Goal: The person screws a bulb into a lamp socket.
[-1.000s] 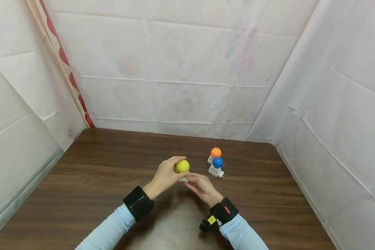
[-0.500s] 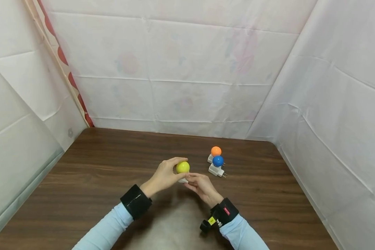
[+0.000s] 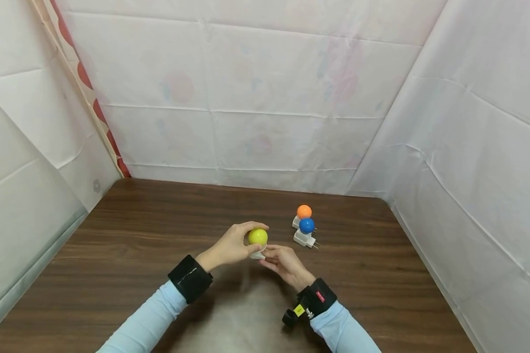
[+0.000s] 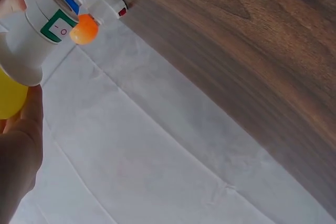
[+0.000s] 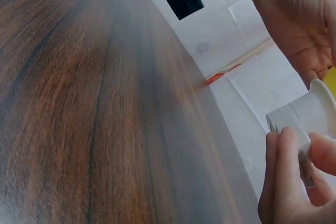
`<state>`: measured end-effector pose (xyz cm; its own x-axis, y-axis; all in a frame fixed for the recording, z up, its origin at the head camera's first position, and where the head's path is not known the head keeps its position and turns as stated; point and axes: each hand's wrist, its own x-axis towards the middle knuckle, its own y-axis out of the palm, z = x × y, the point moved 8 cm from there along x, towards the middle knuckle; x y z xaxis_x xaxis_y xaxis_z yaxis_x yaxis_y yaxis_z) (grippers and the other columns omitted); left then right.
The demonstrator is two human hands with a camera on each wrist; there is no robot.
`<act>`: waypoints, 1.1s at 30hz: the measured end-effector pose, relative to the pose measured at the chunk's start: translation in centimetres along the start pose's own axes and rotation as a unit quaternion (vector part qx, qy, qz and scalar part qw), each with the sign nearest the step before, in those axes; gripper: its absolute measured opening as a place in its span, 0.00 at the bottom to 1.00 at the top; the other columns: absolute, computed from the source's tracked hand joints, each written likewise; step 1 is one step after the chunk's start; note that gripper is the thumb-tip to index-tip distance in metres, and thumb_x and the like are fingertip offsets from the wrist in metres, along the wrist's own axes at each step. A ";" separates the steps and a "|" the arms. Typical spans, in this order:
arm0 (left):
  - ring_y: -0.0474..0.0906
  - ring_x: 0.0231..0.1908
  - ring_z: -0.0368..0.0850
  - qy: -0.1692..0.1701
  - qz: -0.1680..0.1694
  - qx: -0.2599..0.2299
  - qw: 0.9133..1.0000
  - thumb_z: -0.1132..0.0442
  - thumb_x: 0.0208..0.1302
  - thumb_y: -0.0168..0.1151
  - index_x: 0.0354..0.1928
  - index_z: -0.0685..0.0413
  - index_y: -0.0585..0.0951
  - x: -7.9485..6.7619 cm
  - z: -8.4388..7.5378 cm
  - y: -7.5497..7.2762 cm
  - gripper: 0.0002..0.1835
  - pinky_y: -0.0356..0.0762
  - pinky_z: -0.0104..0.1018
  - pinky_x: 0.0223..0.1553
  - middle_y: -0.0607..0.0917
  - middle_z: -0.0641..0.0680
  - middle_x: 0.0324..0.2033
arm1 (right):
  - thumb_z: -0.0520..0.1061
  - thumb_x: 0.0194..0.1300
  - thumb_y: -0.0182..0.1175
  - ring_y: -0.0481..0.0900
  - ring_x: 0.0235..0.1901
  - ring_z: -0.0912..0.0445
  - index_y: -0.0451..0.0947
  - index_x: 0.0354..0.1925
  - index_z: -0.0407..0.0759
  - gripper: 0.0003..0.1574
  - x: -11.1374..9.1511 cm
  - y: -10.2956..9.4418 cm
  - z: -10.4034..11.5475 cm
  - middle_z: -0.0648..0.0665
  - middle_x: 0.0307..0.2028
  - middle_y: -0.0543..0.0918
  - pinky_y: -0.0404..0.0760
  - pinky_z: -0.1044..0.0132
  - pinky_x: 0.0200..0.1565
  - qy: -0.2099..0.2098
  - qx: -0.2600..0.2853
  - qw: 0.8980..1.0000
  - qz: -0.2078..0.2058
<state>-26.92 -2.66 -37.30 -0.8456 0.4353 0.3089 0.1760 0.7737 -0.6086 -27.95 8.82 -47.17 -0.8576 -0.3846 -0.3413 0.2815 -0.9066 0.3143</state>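
Note:
Over the middle of the table, my left hand [image 3: 230, 246] grips a yellow light bulb [image 3: 258, 237] between thumb and fingers. The bulb sits in a white plug-in lamp holder [image 4: 37, 38], which has a green-framed rocker switch [image 4: 59, 28] on its side. My right hand [image 3: 288, 267] pinches the plug end of that holder, and its metal pins [image 5: 306, 170] show between the fingers in the right wrist view. Fingers hide part of the holder in the head view. How far the bulb is screwed in cannot be seen.
Right of the hands, a blue bulb [image 3: 306, 225] stands in a white plug-in holder [image 3: 303, 239]. Just behind it is an orange bulb [image 3: 304, 212] in a similar holder. White sheeting [image 3: 265, 98] hangs behind the brown wooden table [image 3: 159, 215] and at both sides.
My left wrist has swung slightly left and away while the fingers stay on the yellow bulb. The right hand keeps its hold on the holder, nearly still. The other bulbs have not moved.

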 end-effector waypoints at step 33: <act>0.79 0.43 0.46 -0.039 -0.087 0.060 0.994 0.61 0.50 0.70 0.53 0.54 0.77 -0.7 0.3 -0.2 0.25 0.78 0.37 0.40 0.81 0.54 0.50 | 0.35 0.63 0.53 0.78 0.40 0.59 0.64 0.59 0.26 0.27 0.2 0.2 -1.1 0.47 0.39 0.80 0.77 0.62 0.52 0.011 0.031 0.999 -0.007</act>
<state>-26.55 -3.30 -37.61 -0.8952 0.2586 0.3630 -0.0346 0.7717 -0.6350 -27.65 8.39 -48.15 -0.8516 -0.3759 -0.3654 0.2416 -0.9000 0.3629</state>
